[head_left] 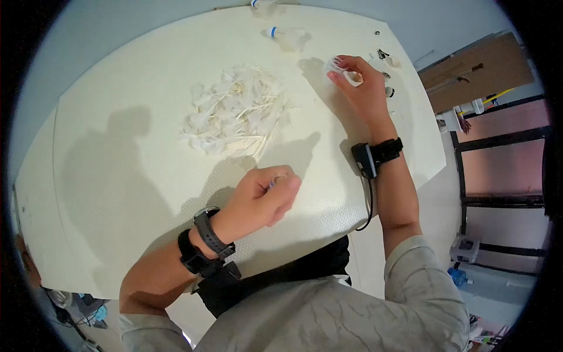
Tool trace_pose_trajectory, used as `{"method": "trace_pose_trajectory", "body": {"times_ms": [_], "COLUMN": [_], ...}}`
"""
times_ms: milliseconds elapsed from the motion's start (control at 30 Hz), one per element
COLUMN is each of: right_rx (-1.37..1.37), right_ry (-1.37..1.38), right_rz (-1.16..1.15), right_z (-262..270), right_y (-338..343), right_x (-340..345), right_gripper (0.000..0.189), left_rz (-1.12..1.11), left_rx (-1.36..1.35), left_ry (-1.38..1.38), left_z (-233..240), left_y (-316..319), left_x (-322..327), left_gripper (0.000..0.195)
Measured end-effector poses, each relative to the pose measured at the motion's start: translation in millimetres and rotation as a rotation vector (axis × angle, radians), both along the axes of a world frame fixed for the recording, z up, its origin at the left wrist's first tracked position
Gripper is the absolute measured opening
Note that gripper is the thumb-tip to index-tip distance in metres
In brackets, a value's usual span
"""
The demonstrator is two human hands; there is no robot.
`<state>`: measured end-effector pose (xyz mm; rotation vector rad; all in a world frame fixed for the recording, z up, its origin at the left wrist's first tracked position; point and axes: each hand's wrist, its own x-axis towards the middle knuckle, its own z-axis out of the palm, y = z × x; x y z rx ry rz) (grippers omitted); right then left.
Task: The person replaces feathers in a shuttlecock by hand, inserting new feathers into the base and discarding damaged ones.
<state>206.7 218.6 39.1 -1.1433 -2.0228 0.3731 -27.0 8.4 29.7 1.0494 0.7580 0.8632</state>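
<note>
My left hand [268, 193] is curled around a small piece with a blue band [276, 180], which looks like a shuttlecock's cork head; the fingers hide most of it. Farther out to the right, my right hand [363, 86] pinches a translucent white round thing [332, 66] between thumb and fingers, its exact kind unclear. A loose heap of white feathers [237, 110] with pale quills lies beyond my left hand. Past the heap, a white shuttlecock [288, 36] with a blue band rests on its side, and part of a second shuttlecock [264, 5] shows at the far edge.
The white textured tabletop [132, 79] reaches close to my body. Several small dark items, among them a black-and-white cap-like piece [389, 92], lie by my right hand. A brown cardboard piece [479, 72] stands beyond the right edge. A cable [371, 207] hangs from my right wrist device.
</note>
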Motion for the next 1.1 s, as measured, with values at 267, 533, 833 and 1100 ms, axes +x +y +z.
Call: {"method": "trace_pose_trajectory", "body": {"times_ms": [267,533,833,1100], "right_rx": [0.084,0.083,0.063,0.092], "right_ry": [-0.020,0.285,0.054,0.090], "right_rz": [-0.026,0.017,0.002,0.029], "right_z": [4.8,-1.7,-1.7,-3.5], "right_y": [-0.7,15.1,6.5,7.0], "right_x": [2.2,18.9,5.7,7.6], "right_gripper": [0.034,0.030,0.030,0.029], "left_rz": [0.022,0.000,0.005,-0.001], "left_rx": [0.029,0.036,0.046,0.038], "left_ry": [0.014,0.018,0.015,0.003], "left_z": [-1.4,-5.3,-5.3,-5.5], "left_y": [1.0,2.3,1.4,1.1], "left_x": [-0.1,-1.6,-0.8,-1.1], "left_gripper": [0.047,0.048,0.049,0.047]}}
